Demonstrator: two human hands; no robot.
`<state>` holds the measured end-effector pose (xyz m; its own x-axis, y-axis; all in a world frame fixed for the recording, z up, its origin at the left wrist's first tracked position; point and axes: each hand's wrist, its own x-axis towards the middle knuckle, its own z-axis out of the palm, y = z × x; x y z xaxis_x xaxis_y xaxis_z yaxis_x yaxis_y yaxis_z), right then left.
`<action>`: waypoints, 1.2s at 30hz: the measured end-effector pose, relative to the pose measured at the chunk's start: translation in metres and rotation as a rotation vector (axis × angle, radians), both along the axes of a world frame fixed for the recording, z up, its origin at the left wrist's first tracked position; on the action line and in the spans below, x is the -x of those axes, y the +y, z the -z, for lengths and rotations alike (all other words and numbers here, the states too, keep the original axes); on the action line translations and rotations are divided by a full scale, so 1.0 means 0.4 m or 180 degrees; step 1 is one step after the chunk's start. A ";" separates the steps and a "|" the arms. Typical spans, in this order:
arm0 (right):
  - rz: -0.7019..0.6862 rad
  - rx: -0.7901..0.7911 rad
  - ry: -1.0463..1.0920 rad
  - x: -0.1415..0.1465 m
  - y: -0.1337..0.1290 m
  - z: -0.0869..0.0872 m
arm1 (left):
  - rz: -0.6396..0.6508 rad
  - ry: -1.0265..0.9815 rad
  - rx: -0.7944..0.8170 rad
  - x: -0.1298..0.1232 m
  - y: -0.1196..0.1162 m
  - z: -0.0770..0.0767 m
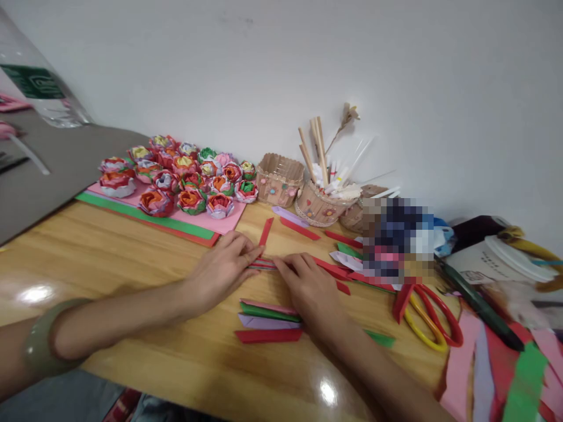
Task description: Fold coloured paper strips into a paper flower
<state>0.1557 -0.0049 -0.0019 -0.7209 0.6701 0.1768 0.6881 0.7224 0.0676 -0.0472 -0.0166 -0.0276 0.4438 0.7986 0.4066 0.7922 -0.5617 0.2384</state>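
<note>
Between my two hands lies a thin bundle of folded paper strips (264, 264), with red, pink and grey edges showing. My left hand (226, 261) pinches its left end, thumb and fingers closed. At the right end, the thumb and fingertips of my right hand (310, 287) are closed on the same bundle. A red folded strip (266, 231) stands out just beyond my left fingertips. Below my right hand, a fanned group of folded strips in pink, green, lilac and red (268, 336) lies on the table, partly hidden by that hand.
Several layered paper flowers (191, 200) sit on pink paper sheets (235, 220) at back left. Small decorated baskets (279, 180) line the wall. To the right are scissors (440, 322), a dark green pen-like tool (479, 302), a white lidded tub (492, 264) and paper scraps (525, 381).
</note>
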 end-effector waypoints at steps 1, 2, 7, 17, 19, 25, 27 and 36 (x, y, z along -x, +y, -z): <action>0.0124 -0.0004 0.0087 -0.001 0.001 0.004 | -0.0034 -0.0069 -0.0024 0.004 -0.001 0.000; 0.0248 0.0018 0.0158 -0.002 0.002 0.007 | -0.0071 -0.0102 -0.0055 0.008 -0.002 0.000; 0.0658 0.0285 0.0455 0.008 -0.002 0.010 | -0.0300 0.0273 -0.0080 0.005 -0.012 -0.014; 0.0381 0.0006 0.0614 0.021 -0.015 0.056 | -0.0524 0.0913 -0.0208 -0.035 -0.028 -0.015; 0.0342 -0.0099 0.0546 0.024 -0.019 0.058 | -0.0508 0.0920 -0.0212 -0.039 -0.027 -0.009; 0.0248 -0.0214 0.0392 0.025 -0.023 0.060 | -0.0341 0.0711 -0.0119 -0.042 -0.022 0.007; 0.0234 -0.0157 0.0364 0.022 -0.024 0.061 | -0.0354 0.0681 -0.0031 -0.042 -0.024 0.010; 0.0109 -0.0100 0.0308 0.020 -0.032 0.053 | -0.0243 0.0236 0.0142 -0.042 -0.015 -0.008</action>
